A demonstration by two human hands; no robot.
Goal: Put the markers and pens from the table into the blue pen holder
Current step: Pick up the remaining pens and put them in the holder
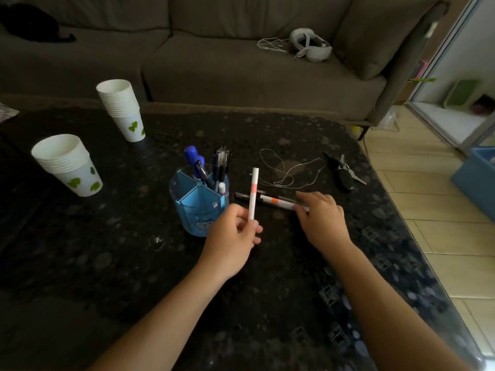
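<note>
Home living room, brown fabric sofa (241,68), dark stone coffee table (107,263), tiled floor (428,204), probably a headset (310,45)

Sofa (241,68): grey-brown fabric, spanning 10 to 1 o'clock behind the desk.
Desk (80,263): dark speckled stone top, fills the centre.
Floor (434,204): pale tiles at 3 o'clock.
Light: dim, brighter toward 2 o'clock.
</note>
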